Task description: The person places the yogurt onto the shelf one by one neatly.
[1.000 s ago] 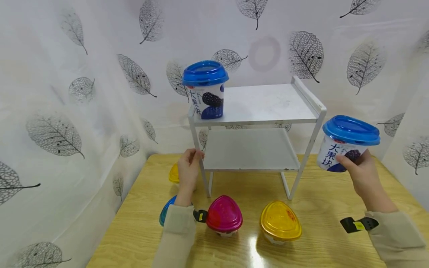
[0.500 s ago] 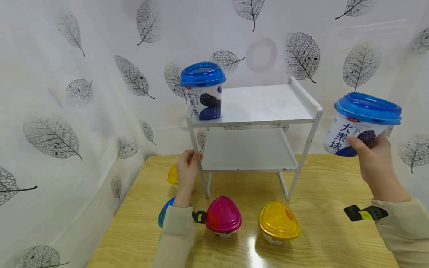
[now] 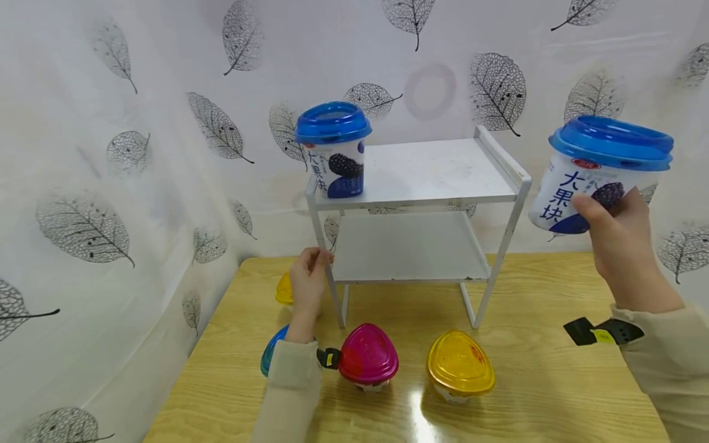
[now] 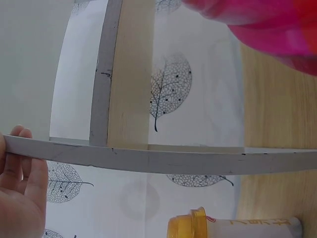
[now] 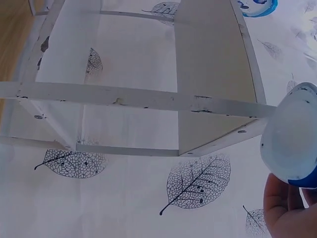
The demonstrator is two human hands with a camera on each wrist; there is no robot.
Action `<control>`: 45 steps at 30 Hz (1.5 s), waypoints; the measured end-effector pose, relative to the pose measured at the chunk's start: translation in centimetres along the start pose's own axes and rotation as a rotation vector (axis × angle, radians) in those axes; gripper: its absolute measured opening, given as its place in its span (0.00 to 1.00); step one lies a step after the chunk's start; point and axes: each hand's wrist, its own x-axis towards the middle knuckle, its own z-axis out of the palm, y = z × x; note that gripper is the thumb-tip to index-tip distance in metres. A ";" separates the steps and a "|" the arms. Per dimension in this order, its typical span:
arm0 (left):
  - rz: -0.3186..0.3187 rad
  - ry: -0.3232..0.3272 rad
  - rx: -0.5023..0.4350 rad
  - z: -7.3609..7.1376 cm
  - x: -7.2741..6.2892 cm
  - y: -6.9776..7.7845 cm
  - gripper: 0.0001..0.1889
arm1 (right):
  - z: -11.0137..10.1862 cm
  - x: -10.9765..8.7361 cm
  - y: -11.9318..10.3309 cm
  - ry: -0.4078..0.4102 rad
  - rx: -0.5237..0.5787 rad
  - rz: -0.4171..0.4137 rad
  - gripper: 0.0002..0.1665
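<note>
Lifted higher since the earlier frame, to beside the upper right corner of the white rack (image 3: pixel 437 172): blackberry cup (image 3: pixel 570 194), tilted, gripped around its side by the right hand (image 3: pixel 628 249). Probably light, smooth and thin-walled; best held around the body below the blue lid (image 3: pixel 612 146), without squeezing. Pinched by the left hand (image 3: pixel 308 283): the rack's left front post (image 3: pixel 317 224). Atop the rack's left end, matching cup (image 3: pixel 335 151); in front of the rack, on the bench (image 3: pixel 532 394), pink-lidded cup (image 3: pixel 368 354) and yellow-lidded cup (image 3: pixel 460 363).
</note>
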 end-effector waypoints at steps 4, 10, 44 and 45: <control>-0.001 -0.003 0.003 0.0 0.1 0.0 0.11 | 0.9 0.4 -0.3 0.018 -0.023 0.006 0.30; -0.033 -0.003 0.005 -0.1 0.2 0.1 0.10 | 2.0 0.9 -1.1 0.015 0.010 -0.031 0.30; -0.017 -0.007 0.013 -0.1 -0.2 0.3 0.11 | 10.9 2.9 -0.8 -0.188 -0.407 0.040 0.34; -0.009 -0.008 0.012 -0.2 -0.2 0.3 0.11 | 11.0 2.9 -0.7 -0.194 -0.444 0.048 0.35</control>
